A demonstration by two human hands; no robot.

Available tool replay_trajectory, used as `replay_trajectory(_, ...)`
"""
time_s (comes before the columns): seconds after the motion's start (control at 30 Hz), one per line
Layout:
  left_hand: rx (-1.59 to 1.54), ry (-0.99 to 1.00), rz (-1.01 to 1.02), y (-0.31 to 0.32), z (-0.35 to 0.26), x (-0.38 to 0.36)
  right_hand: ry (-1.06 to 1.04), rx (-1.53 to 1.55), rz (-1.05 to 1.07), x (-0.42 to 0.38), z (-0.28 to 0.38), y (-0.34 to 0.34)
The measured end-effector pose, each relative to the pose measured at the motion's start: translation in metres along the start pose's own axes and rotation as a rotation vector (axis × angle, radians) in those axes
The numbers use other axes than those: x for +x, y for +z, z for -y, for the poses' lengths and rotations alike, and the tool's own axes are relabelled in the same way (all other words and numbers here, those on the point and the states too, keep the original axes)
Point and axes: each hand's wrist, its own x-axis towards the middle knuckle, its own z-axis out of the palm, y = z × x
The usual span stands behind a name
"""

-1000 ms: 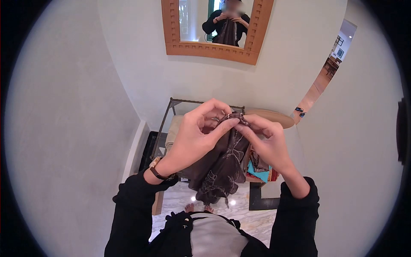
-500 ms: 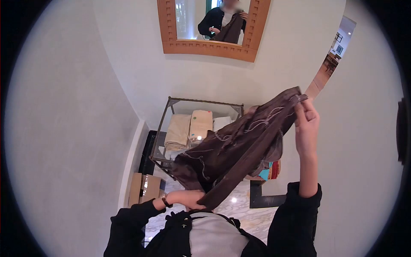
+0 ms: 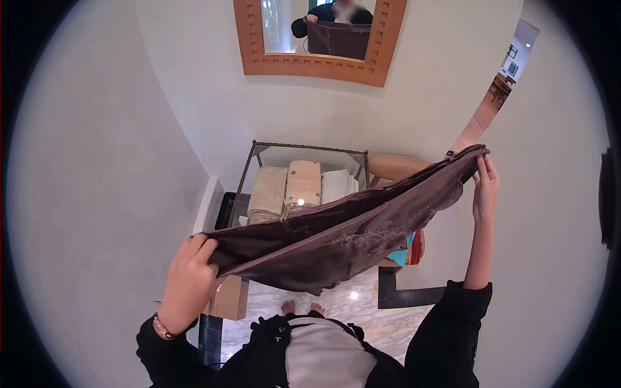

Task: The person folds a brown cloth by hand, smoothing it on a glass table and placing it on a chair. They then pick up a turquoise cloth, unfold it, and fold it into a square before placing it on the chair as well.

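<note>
A pale wall (image 3: 116,129) fills most of the view, with a wood-framed mirror (image 3: 320,64) hung high on it; the mirror reflects the person holding a dark cloth spread wide. Below stands a glass-topped metal table (image 3: 259,150) carrying 3 folded stacks: a beige one (image 3: 266,193), a tan one with coloured dots (image 3: 303,182) and a white one (image 3: 336,184). A cardboard box (image 3: 228,297) sits on the marble floor (image 3: 388,323) at the table's left.

The brown embroidered cloth (image 3: 343,236) hangs in the air in front of the table, stretched between both hands and sagging in the middle, its right end higher than its left. The left hand (image 3: 187,284) grips the lower left corner, fingers closed tightly around the bunched fabric. The right hand (image 3: 485,187) is raised and pinches the upper right corner, fingers closed on the hem. A wristwatch (image 3: 162,328) shows on the left wrist, above a black sleeve (image 3: 165,359).
</note>
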Motion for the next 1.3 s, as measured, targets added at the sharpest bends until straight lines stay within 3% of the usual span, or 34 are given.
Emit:
replay_trajectory(0.1, 0.128, 0.160, -0.142, -0.020, 0.006, 0.010, 0.011, 0.015, -0.022, 0.006, -0.004, -0.008)
replay_trajectory(0.3, 0.278, 0.093, -0.504, -0.064, 0.053, 0.023, -0.085, 0.051, 0.039, 0.021, 0.008, -0.018)
replay_trajectory(0.47, -0.372, 0.230, -0.648, -0.114, 0.101, 0.029, -0.267, 0.122, -0.007, 0.027, 0.054, -0.006)
replay_trajectory(0.53, -0.207, 0.117, -0.777, -0.122, 0.116, 0.039, -0.228, 0.080, -0.013, 0.028, 0.066, 0.006)
replay_trajectory(0.57, 0.200, 0.170, -0.738, -0.135, 0.129, 0.040, -0.240, 0.049, 0.030, 0.036, 0.065, -0.001)
replay_trajectory(0.67, 0.597, 0.101, -0.806, -0.129, 0.133, 0.049, -0.339, 0.007, 0.037, 0.038, 0.074, 0.004)
replay_trajectory(0.83, 0.269, 0.047, -0.667, -0.124, 0.147, 0.058, -0.320, -0.003, 0.065, 0.042, 0.082, 0.014)
replay_trajectory(0.93, -0.496, -0.012, -0.481, -0.126, 0.144, 0.030, -0.288, 0.000, 0.086, 0.040, 0.077, 0.015)
replay_trajectory(1.07, -1.096, 0.344, -0.220, -0.124, 0.151, 0.015, -0.256, -0.061, 0.108, 0.045, 0.070, 0.013)
replay_trajectory(1.1, -1.045, 0.361, -0.143, -0.124, 0.146, 0.014, -0.262, -0.067, 0.109, 0.043, 0.070, 0.015)
replay_trajectory(1.2, -1.068, 0.271, -0.226, -0.124, 0.143, 0.009, -0.252, -0.076, 0.112, 0.039, 0.071, 0.021)
replay_trajectory(1.3, -1.292, 0.307, -0.567, -0.110, 0.147, -0.005, -0.240, -0.072, 0.132, 0.036, 0.073, 0.019)
